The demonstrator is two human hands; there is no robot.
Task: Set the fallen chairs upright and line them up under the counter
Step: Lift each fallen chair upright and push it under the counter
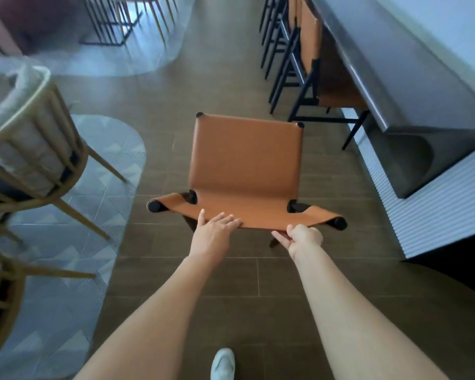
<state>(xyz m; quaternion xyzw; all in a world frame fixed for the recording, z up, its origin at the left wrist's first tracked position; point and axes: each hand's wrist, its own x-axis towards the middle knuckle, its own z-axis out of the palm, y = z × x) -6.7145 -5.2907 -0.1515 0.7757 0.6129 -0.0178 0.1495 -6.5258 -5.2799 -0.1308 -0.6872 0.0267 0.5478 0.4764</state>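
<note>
On the brown tile floor [231, 278] just ahead of the person, the tan chair [244, 157] stands with its seat facing up and its seat front pointing away from the camera. It is in the open aisle, to the left of the grey counter [381, 64] and not under it.

Left hand [214, 231]: fingers laid fairly straight over the top edge of the chair's backrest [258, 215], thumb extended; no curled grip visible.

Right hand [302, 239]: fingers curled at the same edge further right, pinching the leather from the rear and underside.

Further along, a row of matching chairs [309, 31] with black frames stands upright, tucked under the counter edge.

At left, a wooden-framed chair [30, 138] with a pale cushion stands on a grey patterned rug [93, 209], well apart from the tan chair. One light shoe [222, 363] shows at the lower frame edge between the forearms
</note>
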